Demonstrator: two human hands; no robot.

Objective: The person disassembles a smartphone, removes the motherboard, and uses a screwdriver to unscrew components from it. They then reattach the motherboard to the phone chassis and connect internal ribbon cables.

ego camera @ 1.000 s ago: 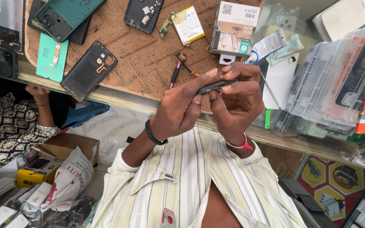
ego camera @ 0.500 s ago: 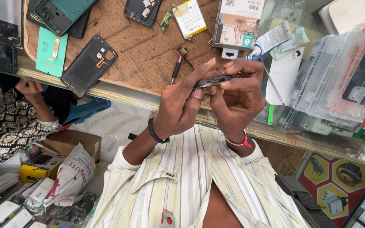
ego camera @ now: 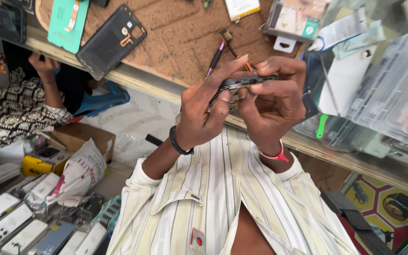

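Observation:
A thin dark phone body [ego camera: 250,81], seen edge-on, is held up between both of my hands above a brown cork-topped bench [ego camera: 175,33]. My left hand [ego camera: 203,111], wearing a black wristband, grips its left end, thumb pressed against the underside and forefinger stretched over the top. My right hand [ego camera: 276,101], with a red thread at the wrist, curls its fingers over the right end. Most of the phone's face is hidden by my fingers. My striped shirt fills the bottom of the view.
On the bench lie a black phone back cover [ego camera: 112,40], a teal cover [ego camera: 67,21], slim hand tools [ego camera: 216,57] and a small box [ego camera: 293,19]. Clear plastic cases [ego camera: 395,94] stand at the right. Another person in patterned cloth [ego camera: 10,111] sits left, near a cardboard box [ego camera: 82,138] and rows of phones [ego camera: 5,222].
The view has tipped so the bench items slid up and out of frame. Both hands stay on the phone body, my left forefinger now reaching further over its top edge.

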